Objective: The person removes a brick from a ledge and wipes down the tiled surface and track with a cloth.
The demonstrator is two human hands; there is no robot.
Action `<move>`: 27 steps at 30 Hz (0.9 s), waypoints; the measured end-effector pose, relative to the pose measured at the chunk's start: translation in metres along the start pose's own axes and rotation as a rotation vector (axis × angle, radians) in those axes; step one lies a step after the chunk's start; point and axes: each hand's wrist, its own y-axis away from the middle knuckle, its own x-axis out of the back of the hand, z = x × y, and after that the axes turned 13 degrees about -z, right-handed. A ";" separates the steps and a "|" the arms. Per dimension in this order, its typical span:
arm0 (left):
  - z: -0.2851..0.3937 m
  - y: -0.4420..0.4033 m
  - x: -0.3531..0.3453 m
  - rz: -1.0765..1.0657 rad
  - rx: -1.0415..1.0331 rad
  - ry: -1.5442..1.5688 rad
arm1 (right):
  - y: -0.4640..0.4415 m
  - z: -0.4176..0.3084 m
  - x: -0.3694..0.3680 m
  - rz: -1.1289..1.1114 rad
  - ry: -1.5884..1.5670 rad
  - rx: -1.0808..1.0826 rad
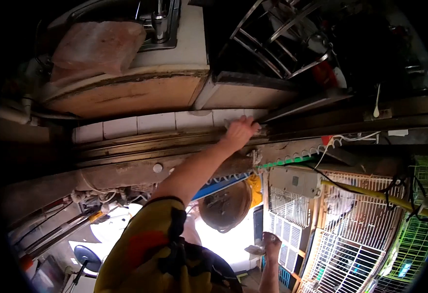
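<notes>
One bare arm in a patterned yellow and dark sleeve reaches up to a dark wooden ledge (175, 146) below a row of white tiles (156, 123). At its end, my left hand (242, 131) is closed, pressed to the tiles and ledge; a small greyish edge shows beside the fingers, too little to name. Lower down, near the white wire cages, my right hand (271, 241) is closed around a pale object (255, 249), which looks like a crumpled cloth.
White wire cages (353, 244) and a green wire cage (421, 219) stand at the right. A yellow pipe (370, 193) crosses them. A round brown lid or pan (223, 207) hangs low centre. Above are a sink faucet (160, 24) and a metal rack (263, 49).
</notes>
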 end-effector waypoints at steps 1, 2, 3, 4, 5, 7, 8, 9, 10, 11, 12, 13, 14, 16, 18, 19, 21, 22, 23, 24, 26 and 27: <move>0.010 -0.012 -0.011 -0.019 -0.019 0.019 | 0.006 -0.011 0.001 0.005 0.047 0.017; 0.018 -0.023 -0.026 -0.040 -0.039 0.038 | 0.005 -0.004 0.004 0.011 0.083 0.096; 0.024 -0.032 -0.042 -0.101 -0.074 0.033 | 0.006 0.002 0.011 0.005 -0.008 0.065; 0.029 -0.037 -0.050 -0.182 -0.071 0.026 | 0.011 -0.004 0.011 -0.002 -0.101 0.033; 0.034 -0.041 -0.056 -0.263 -0.070 0.018 | 0.015 -0.015 0.011 0.005 -0.085 0.034; 0.043 -0.042 -0.097 -0.290 0.004 0.050 | 0.017 -0.010 0.016 0.050 -0.078 0.037; 0.045 -0.039 -0.103 -0.174 0.005 0.051 | 0.013 -0.001 0.018 0.073 -0.021 0.093; 0.045 -0.035 -0.107 -0.061 0.005 0.049 | 0.012 0.007 0.022 0.068 -0.026 0.092; 0.044 -0.032 -0.102 0.050 0.003 0.043 | 0.013 0.004 0.021 0.063 -0.035 0.089; 0.041 -0.032 -0.097 0.005 -0.049 0.113 | 0.014 0.002 0.018 0.057 -0.043 0.086; 0.037 -0.033 -0.090 -0.039 -0.099 0.185 | 0.013 0.002 0.016 0.044 -0.050 0.102; 0.033 -0.034 -0.077 -0.082 -0.147 0.256 | 0.011 0.001 0.014 0.030 -0.057 0.119; 0.030 -0.037 -0.069 -0.138 -0.219 0.156 | 0.009 -0.001 0.011 0.016 -0.064 0.136; 0.027 -0.044 -0.054 -0.250 -0.361 -0.043 | 0.010 -0.009 0.002 -0.011 -0.122 0.109; 0.030 -0.045 -0.041 -0.332 -0.316 -0.131 | 0.010 -0.023 -0.001 -0.019 -0.083 0.088; 0.031 -0.045 -0.039 -0.375 -0.295 -0.174 | 0.011 -0.030 -0.002 -0.018 -0.018 0.077; 0.034 -0.040 -0.072 -0.223 -0.171 -0.112 | 0.012 -0.032 -0.003 -0.018 0.001 0.096; 0.034 -0.037 -0.090 -0.149 -0.108 -0.083 | 0.012 -0.035 -0.003 -0.015 0.011 0.100; 0.034 -0.034 -0.098 -0.101 -0.138 -0.092 | 0.014 -0.041 -0.005 -0.012 0.019 0.105; 0.032 -0.032 -0.106 -0.051 -0.168 -0.101 | 0.014 -0.045 -0.006 -0.008 0.029 0.111; 0.028 -0.029 -0.100 -0.042 -0.190 -0.051 | 0.009 -0.034 -0.003 -0.013 0.020 0.085; 0.026 -0.026 -0.097 -0.084 -0.182 0.009 | 0.006 -0.025 -0.001 -0.015 0.016 0.069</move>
